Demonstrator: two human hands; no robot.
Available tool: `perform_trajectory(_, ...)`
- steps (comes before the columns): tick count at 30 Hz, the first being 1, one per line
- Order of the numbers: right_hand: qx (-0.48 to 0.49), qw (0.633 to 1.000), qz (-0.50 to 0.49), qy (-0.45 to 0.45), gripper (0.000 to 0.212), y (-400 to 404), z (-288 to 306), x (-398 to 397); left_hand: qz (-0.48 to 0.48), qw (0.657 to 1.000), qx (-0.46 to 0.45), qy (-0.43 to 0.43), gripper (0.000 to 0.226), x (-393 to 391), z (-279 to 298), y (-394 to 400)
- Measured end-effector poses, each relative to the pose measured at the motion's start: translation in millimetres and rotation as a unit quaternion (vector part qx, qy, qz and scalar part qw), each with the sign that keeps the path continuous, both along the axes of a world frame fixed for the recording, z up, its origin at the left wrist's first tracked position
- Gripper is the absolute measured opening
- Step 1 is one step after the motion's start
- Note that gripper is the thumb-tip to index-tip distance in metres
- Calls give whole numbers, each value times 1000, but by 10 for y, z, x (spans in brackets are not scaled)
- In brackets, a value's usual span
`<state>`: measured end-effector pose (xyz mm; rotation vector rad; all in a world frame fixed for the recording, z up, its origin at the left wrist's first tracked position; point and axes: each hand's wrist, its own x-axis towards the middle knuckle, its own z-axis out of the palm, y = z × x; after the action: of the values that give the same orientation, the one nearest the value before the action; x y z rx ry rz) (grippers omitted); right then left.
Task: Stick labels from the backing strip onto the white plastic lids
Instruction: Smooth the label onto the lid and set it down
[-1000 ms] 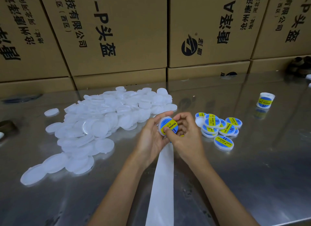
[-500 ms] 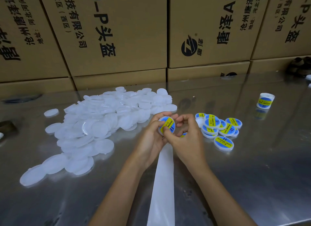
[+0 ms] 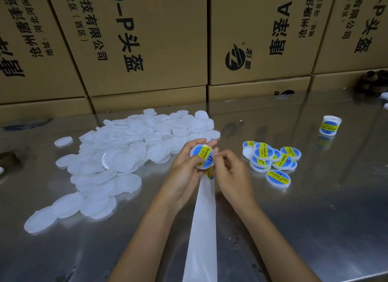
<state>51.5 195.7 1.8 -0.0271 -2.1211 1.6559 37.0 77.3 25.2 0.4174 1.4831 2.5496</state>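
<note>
Two hands meet over the steel table (image 3: 315,229), all positions given relative to the lid in hand. The left hand (image 3: 184,172) grips a white lid (image 3: 202,155) by its rim, fingers curled behind it and thumb across the lower edge; the lid faces the camera and already carries a blue-and-yellow label reading "SOLDERING". The right hand (image 3: 231,174) sits just right of that lid, fingers loosely curled with tips close to the lid's right edge — whether they pinch anything I cannot tell. Directly below the lid, between the two hands, one more label (image 3: 210,173) peeks out on the top end of the white backing strip (image 3: 204,229), which runs from there straight down toward the camera and out of the picture. Left of the lid and reaching behind it lies a big loose pile of unlabelled lids (image 3: 117,155), many overlapping; one stray lid (image 3: 63,141) sits apart at the pile's far left. Right of the held lid, near but not touching the right hand, is a small cluster of labelled lids (image 3: 270,160), stacked and overlapping, one lying nearest the camera on its own edge of the group. Further right and back stands a single labelled jar (image 3: 330,125), well apart. Behind everything — a wall of cardboard boxes (image 3: 147,40) with black print.
</note>
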Motion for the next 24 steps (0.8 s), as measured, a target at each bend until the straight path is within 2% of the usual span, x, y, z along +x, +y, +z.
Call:
perform_trajectory(4,-52,996,65,-24,41,-27,67,39,46,998,-27,20,26,9,-15,10)
perform_trajectory(8,-96,989,104,-30,34,-23,97,70,102,987,-107,65,19,-7,-47,4)
perform_trajectory(11,-102,988,114,-30,30,-27,104,74,124,983,-125,59,15,-16,-39,-16)
perform_trajectory(17,-159,977,132,-50,30,-34,109,74,152,973,-163,58,23,-19,-21,-76)
perform_trajectory(22,-269,950,140,-70,35,40,127,28,99,975,-185,78,23,23,-21,-90)
perform_trajectory(24,-288,943,149,-78,37,54,129,18,67,971,-212,90,39,26,-30,-97)
